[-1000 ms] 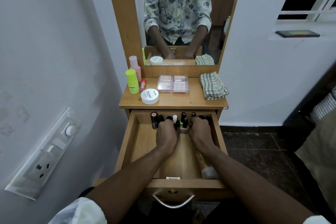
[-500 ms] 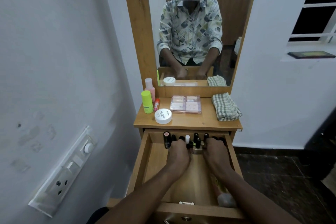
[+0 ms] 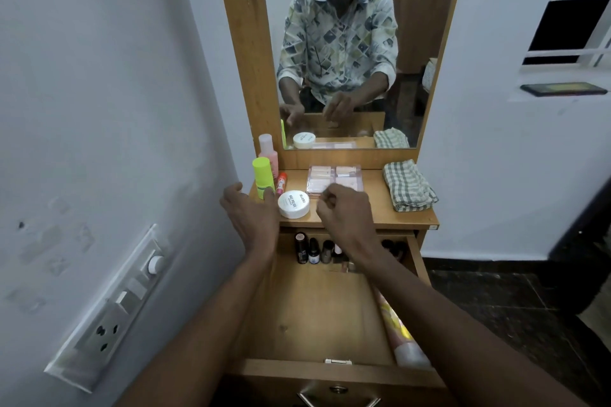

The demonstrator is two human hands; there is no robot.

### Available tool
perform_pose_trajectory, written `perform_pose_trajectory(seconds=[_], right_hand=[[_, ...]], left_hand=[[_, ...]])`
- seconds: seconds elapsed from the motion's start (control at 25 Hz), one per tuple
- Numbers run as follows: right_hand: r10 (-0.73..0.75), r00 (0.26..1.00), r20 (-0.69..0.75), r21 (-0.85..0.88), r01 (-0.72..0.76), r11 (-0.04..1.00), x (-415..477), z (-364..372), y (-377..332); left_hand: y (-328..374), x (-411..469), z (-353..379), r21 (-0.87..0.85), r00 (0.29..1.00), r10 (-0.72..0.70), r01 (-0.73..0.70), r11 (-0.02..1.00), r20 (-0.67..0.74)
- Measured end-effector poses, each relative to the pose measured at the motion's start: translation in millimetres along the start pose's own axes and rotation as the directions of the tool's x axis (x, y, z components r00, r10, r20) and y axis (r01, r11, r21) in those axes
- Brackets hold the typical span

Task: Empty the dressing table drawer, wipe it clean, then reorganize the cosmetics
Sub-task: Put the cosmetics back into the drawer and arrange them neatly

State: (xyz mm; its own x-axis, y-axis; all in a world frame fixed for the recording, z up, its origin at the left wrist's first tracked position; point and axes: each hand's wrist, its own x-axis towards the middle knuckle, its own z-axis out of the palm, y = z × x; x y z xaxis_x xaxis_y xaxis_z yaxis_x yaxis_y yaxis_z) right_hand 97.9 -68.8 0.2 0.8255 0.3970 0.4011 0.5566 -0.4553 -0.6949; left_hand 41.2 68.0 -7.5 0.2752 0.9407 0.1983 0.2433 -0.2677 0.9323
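We are hovering our open left hand beside the green bottle and our loosely curled, seemingly empty right hand over the tabletop, centre frame, above the drawer with polish bottles at its back. A careless sweep is risking tipping the white jar off the narrow front edge; the drawer's bare middle is offering room.

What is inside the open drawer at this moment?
Small bottles stand in a row at the back of the drawer, and a tube lies along its right wall. The right wrist covers part of the row, so those bottles are hidden.
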Motion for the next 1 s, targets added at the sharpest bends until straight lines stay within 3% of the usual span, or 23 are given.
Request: perform_pose_trajectory(seconds=[0.2, 0.72, 0.84, 1.0], right_hand=[[-0.03, 0.997, 0.068, -0.025, 0.032, 0.999, 74.1, 32.0, -22.3], [0.016, 0.926, 0.376, 0.083, -0.052, 0.995, 139.3, 82.4, -40.7], [0.014, 0.932, 0.363, 0.113, -0.059, 0.992, 136.0, 85.7, -33.0], [0.001, 0.971, 0.238, 0.199, -0.049, 0.979, 129.0, 77.1, -31.9]], left_hand=[[-10.7, 25.8, 9.6, 0.105, 0.992, 0.043, -0.055, 0.993, 0.119], [-19.6, 52.0, 16.7, 0.167, 0.969, 0.177, -0.206, 0.964, 0.174], [-22.4, 53.1, 20.9, 0.172, 0.974, 0.163, -0.19, 0.967, 0.158], [-22.6, 56.7, 21.2, 0.164, 0.976, 0.138, -0.166, 0.973, 0.168]])
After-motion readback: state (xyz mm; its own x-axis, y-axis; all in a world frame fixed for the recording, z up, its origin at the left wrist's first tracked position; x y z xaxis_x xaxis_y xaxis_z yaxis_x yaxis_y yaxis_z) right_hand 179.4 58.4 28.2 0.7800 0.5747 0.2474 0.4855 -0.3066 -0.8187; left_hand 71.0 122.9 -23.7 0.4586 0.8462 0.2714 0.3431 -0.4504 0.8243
